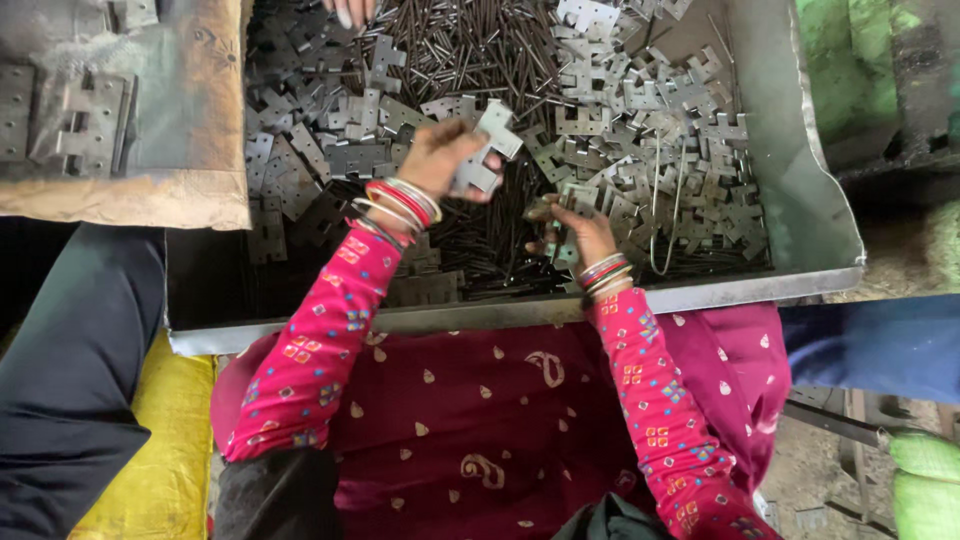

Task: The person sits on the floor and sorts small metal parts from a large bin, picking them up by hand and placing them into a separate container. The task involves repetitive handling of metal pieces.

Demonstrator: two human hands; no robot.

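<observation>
My left hand (437, 152) is raised over a metal tray (810, 215) and grips a grey hinge plate (487, 150) between thumb and fingers. My right hand (583, 232) rests lower in the tray, fingers curled on another hinge plate (572, 200) among thin dark metal pins (490, 235). Both wrists wear bangles, and the sleeves are pink with a printed pattern. The tray holds several loose grey hinge plates (640, 110) heaped over the pins.
Another person's fingertips (350, 10) reach in at the tray's far edge. A bent wire loop (668, 215) lies on the plates at right. A brown sack (130, 120) with hinge plates sits at upper left. A yellow bag (160, 470) is at lower left.
</observation>
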